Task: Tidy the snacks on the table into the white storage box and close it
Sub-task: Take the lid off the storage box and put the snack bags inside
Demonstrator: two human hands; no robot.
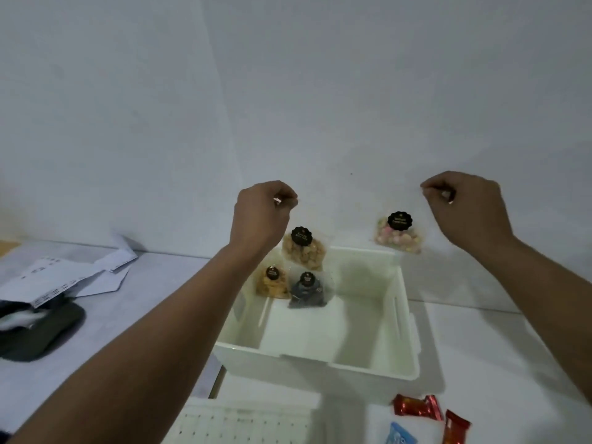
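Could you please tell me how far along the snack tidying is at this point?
Nothing clearly rests in the white storage box yet. In hand: the left hand pinches clear snack bags above it, and the right hand pinches a pastel snack bag. Left: red wrapped snacks, a blue packet, and the lid.

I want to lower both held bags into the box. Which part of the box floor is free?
The white storage box has bare floor in its right half and near middle, bordered by the right wall. The far-left corner is crowded: an orange snack bag and a dark snack bag are there.
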